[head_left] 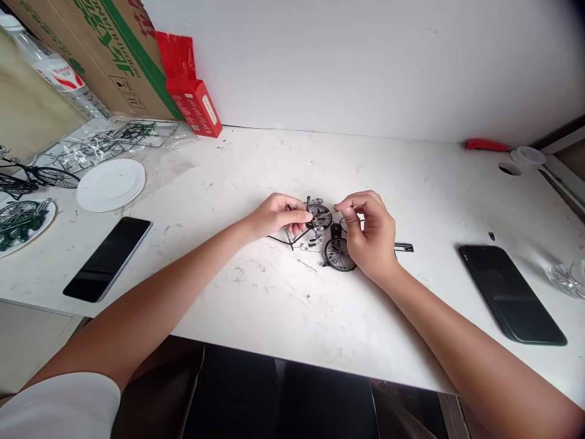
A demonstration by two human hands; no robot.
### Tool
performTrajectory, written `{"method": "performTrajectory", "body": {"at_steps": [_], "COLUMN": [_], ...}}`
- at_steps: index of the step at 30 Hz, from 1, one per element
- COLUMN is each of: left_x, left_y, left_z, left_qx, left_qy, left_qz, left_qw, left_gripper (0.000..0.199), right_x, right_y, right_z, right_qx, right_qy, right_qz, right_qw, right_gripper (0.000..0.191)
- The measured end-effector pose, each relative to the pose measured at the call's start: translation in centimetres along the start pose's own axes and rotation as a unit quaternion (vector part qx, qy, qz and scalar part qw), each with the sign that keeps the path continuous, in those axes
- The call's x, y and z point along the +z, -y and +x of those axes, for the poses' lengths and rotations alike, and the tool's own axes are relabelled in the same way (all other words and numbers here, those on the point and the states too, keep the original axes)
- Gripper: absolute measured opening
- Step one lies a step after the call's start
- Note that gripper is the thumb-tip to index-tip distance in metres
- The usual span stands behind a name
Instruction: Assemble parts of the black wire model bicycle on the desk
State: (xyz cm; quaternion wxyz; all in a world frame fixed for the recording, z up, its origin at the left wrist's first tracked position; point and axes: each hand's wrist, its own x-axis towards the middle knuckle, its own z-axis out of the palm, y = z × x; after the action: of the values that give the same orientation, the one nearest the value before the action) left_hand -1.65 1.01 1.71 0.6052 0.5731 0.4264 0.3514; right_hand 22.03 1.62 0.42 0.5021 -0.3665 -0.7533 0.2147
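Over the middle of the white table, my left hand [281, 216] pinches a small dark piece of a model bicycle between thumb and fingertips. A black model bicycle frame [292, 242] lies under and beside those fingers. My right hand [372, 235] is closed, thumb against forefinger, on a thin rod [325, 214] whose other end reaches the left fingertips. Just behind the fingertips is one spoked wheel [322, 214]; another wheel [339, 253] lies partly under my right hand. Small silver-grey parts [316, 235] sit between the hands, and a thin wire-like piece [307, 265] lies in front.
Phones lie at left [108, 259] and right [512, 292]. White plates [111, 183], a plate of green parts [22, 222], a finished-looking model bicycle [41, 174] and part frames [123, 137] occupy the left. A red box [201, 110] stands behind; a clear cup [569, 277] is far right.
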Motion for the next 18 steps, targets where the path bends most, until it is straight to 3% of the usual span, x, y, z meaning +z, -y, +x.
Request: {"method": "performTrajectory", "body": {"at_steps": [18], "left_x": [0.04], "left_y": [-0.01], "left_z": [0.01], "left_qx": [-0.005], "left_qy": [-0.001], "left_qz": [0.011], "left_qw": [1.000], "left_gripper": [0.027], "right_x": [-0.17], "right_y": [0.04], "right_z": [0.19], "right_qx": [0.011], "right_qy": [0.014], "right_qz": [0.031], "right_qw": [0.999], "right_gripper": [0.018]}}
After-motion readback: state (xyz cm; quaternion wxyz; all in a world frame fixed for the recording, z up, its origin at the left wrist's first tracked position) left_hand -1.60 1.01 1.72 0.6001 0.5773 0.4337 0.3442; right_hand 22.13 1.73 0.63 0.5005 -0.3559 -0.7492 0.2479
